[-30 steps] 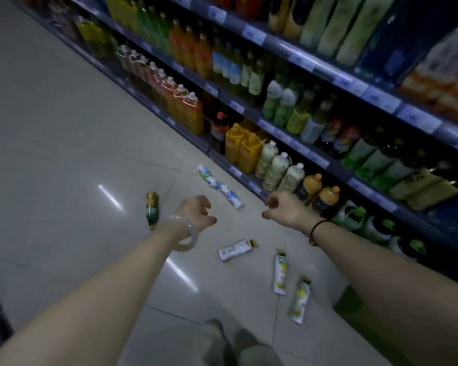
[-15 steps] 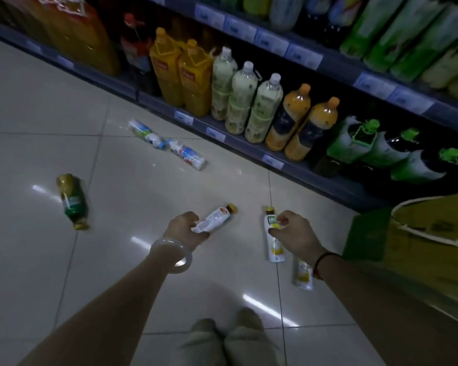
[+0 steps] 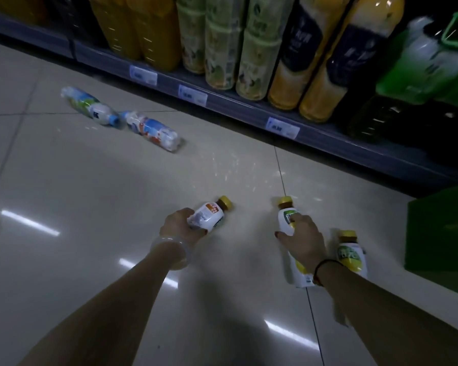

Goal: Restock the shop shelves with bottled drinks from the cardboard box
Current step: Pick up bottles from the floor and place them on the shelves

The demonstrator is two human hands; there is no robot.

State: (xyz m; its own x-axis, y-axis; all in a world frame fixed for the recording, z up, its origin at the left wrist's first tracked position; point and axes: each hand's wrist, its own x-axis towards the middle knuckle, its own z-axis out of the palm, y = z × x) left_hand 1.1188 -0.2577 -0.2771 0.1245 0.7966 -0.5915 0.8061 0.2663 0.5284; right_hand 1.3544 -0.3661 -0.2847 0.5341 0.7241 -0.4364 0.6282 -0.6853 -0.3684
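Note:
My left hand [image 3: 181, 228] grips a white bottle with a yellow cap and orange label [image 3: 212, 213], lying on the tiled floor. My right hand [image 3: 303, 240] grips a second white bottle with a yellow cap and green-yellow label [image 3: 287, 216], also lying on the floor. A third bottle of that kind [image 3: 352, 256] lies just right of my right wrist. Two clear bottles with blue and white labels [image 3: 90, 107] [image 3: 154, 132] lie end to end further off on the left, near the shelf.
The bottom shelf [image 3: 249, 109] runs across the top, filled with large orange [image 3: 288, 62], pale green [image 3: 222, 48] and green [image 3: 421, 64] bottles, with price tags on its edge. A green box [image 3: 439, 233] stands at the right edge.
The camera has dropped much closer to the floor. Both hands went from reaching empty to gripping the two white bottles lying on the tiles.

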